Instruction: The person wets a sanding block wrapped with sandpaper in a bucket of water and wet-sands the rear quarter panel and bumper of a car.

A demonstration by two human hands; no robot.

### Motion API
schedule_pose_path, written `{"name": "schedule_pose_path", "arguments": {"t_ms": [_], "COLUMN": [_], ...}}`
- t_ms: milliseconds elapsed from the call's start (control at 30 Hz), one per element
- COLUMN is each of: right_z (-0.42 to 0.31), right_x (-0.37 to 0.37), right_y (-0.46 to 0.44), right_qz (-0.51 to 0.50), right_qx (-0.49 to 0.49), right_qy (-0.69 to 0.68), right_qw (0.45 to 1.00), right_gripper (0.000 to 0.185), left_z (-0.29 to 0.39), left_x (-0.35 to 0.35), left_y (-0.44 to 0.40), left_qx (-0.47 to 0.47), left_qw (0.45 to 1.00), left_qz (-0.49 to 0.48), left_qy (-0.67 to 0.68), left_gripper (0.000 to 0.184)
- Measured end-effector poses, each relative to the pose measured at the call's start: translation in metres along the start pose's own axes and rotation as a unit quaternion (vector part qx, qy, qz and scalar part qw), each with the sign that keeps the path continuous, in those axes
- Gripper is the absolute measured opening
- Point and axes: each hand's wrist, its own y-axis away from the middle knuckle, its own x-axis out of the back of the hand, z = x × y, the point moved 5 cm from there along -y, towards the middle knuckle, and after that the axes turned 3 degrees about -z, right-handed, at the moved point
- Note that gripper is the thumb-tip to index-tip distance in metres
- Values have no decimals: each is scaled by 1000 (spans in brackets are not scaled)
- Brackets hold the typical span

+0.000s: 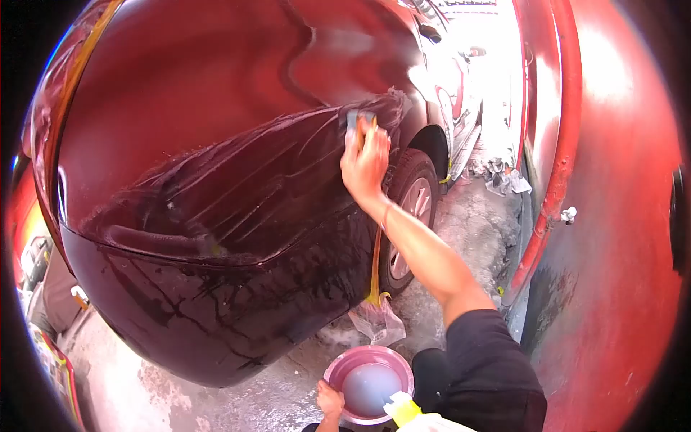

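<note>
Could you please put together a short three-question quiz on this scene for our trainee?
1. True or false: the left hand touches the rim of the basin.
2. The right hand holds a small pad against: a) the tyre; b) the dark car panel; c) the floor.
3. Fill in one word: the liquid in the basin looks ____ rather than clear.

Key: 1. True. 2. b. 3. Cloudy.
</note>
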Motion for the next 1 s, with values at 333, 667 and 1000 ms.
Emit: {"name": "schedule_pose_path", "arguments": {"t_ms": [333,667,1000], "right_z": [25,40,-8], "right_x": [7,8,7], "right_y": [-14,-18,-32], "right_qz": [15,-43,-21], "right_qx": [-52,-98,-9], "right_qy": [4,2,-60], "right_qw": [999,994,998], "right_gripper": [28,31,24], "left_z": [12,5,17], "left_x": [16,5,18], "left_y": [8,1,7], "left_qx": [-9,-9,23], "left_qw": [1000,1000,1000], "left_qz": [-1,18,-7], "left_qy": [25,8,0], "left_gripper": [38,39,31]}}
